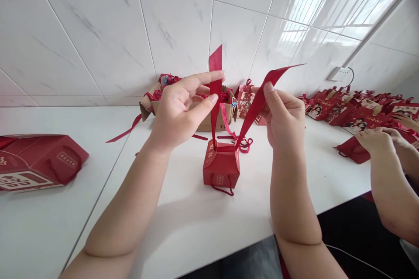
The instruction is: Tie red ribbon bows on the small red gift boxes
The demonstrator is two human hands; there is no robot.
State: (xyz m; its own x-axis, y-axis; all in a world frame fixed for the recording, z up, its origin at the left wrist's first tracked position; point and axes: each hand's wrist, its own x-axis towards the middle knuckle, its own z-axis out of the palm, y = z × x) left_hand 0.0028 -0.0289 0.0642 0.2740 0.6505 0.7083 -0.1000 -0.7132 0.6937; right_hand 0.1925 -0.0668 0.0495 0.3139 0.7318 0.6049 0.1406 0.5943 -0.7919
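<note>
A small red gift box (pixel 221 170) stands upright on the white table, a dark red cord handle looped on its front. Two red ribbon ends rise out of its top. The left ribbon end (pixel 215 62) stands up straight, held among the fingers of my left hand (pixel 178 111); its index finger is stretched out and the thumb lies near the ribbon. My right hand (pixel 284 115) pinches the other ribbon end (pixel 253 111) between thumb and fingers, and its tip folds over to the right. Both hands are raised above the box, one on each side.
A cardboard carton (pixel 206 122) of red ribbons stands by the tiled wall. A larger red box (pixel 42 161) lies at the left. Several red gift boxes (pixel 363 117) line the right, where another person's hands (pixel 376 141) handle a red box (pixel 353 150). A white power strip (pixel 338 74) is near the wall.
</note>
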